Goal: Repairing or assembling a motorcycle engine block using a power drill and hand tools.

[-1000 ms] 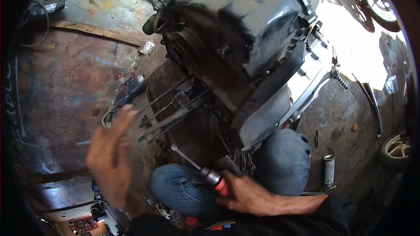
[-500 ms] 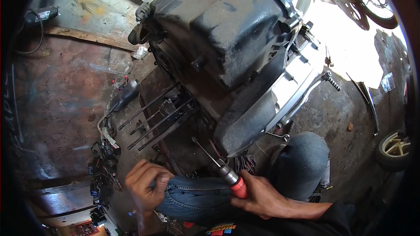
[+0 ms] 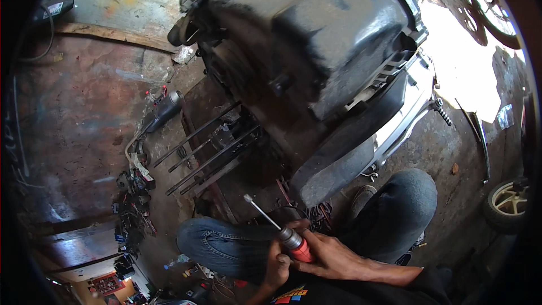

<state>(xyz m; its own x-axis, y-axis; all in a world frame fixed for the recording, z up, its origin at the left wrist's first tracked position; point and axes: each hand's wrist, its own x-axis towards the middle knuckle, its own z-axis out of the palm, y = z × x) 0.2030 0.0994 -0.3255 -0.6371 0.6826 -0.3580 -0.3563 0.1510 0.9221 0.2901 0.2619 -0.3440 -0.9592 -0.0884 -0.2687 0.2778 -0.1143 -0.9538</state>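
Note:
A rotary grinder (image 3: 303,251) with a red body and metal nose is in my right hand (image 3: 333,258), fingers wrapped round the body. Its long thin shank points up and away to the left, ending in a small burr-like tip (image 3: 248,198). My left hand (image 3: 276,266) is closed at the metal nose, its fingers partly hidden behind the tool. Ahead of the tip, several long studs (image 3: 212,155) stick out of an opened scooter engine. Above them sits a large black plastic housing (image 3: 344,28), and a grey side cover (image 3: 333,176) lies to the right.
My bent knees (image 3: 407,206) flank the tool. A silver-capped cylinder (image 3: 166,108) and a pile of parts (image 3: 132,192) lie on the left by a stained metal sheet (image 3: 84,113). Rightward are a kick lever (image 3: 443,112), a thin bar (image 3: 483,147) and a wheel (image 3: 508,203).
My left hand has moved right, from above my left knee onto the grinder's nose. The grinder and right hand have shifted slightly down. The engine appears larger and farther right in the picture.

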